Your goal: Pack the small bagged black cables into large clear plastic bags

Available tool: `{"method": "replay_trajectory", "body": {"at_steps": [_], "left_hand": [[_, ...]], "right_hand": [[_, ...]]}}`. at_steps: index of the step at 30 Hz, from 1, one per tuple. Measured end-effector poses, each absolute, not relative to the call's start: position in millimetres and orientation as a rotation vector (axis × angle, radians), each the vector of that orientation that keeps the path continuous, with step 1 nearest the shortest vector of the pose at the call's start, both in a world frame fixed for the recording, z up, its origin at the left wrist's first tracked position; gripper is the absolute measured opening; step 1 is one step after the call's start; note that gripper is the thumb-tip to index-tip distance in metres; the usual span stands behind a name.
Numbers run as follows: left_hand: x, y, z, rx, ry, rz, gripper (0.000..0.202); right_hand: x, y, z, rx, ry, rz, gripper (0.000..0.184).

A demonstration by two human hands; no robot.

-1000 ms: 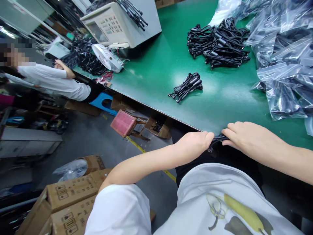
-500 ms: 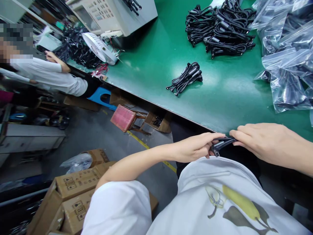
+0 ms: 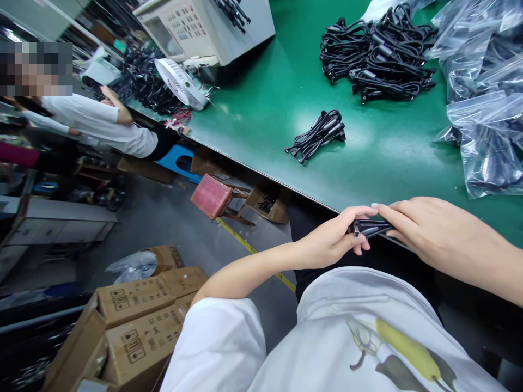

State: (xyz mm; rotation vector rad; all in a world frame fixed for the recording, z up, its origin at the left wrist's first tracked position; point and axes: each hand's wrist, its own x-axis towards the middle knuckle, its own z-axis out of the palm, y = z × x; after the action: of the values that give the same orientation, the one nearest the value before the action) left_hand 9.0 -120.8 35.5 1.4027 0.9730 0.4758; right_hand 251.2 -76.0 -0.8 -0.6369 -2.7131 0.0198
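Between my hands, just off the table's front edge, is a bundle of black cables (image 3: 372, 228) with a connector end facing left. My left hand (image 3: 335, 239) is closed round its left end, fingers and thumb on either side. The right end sits in my right hand (image 3: 425, 231), whose palm hides part of it. Both hands' fingertips nearly meet above the bundle. On the green table (image 3: 253, 125) ahead lies a smaller group of folded black cables (image 3: 318, 135). Beyond it is a large pile of similar cable bundles (image 3: 378, 54).
Clear plastic bags (image 3: 486, 136) with dark contents stand at the right. A white fan (image 3: 175, 81) and a beige instrument (image 3: 204, 32) are at the back left. Cardboard boxes (image 3: 139, 321) and a red-topped stool (image 3: 211, 196) stand on the floor. A person (image 3: 98, 122) works further left.
The bundle has turned closer to level, and its connector end shows higher in my left hand. My hands have come closer together. The view has shifted slightly.
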Motion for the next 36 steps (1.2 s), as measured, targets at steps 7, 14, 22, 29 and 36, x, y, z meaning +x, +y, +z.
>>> {"method": "replay_trajectory", "body": {"at_steps": [7, 14, 22, 29, 36], "left_hand": [[19, -108, 36, 1.339, 0.999, 0.715, 0.059], [27, -103, 26, 1.422, 0.935, 0.890, 0.029], [31, -103, 27, 1.404, 0.955, 0.904, 0.029], [40, -91, 21, 1.256, 1.055, 0.993, 0.049], [62, -105, 13, 1.069, 0.970, 0.886, 0.052]], "right_hand": [[242, -82, 2, -0.762, -2.577, -0.205, 0.033], [248, -81, 12, -0.776, -2.488, -0.230, 0.034], [249, -82, 13, -0.914, -2.403, 0.141, 0.032], [242, -72, 11, -1.058, -2.044, 1.482, 0.033], [243, -47, 42, -1.056, -0.893, 1.859, 0.029]]}}
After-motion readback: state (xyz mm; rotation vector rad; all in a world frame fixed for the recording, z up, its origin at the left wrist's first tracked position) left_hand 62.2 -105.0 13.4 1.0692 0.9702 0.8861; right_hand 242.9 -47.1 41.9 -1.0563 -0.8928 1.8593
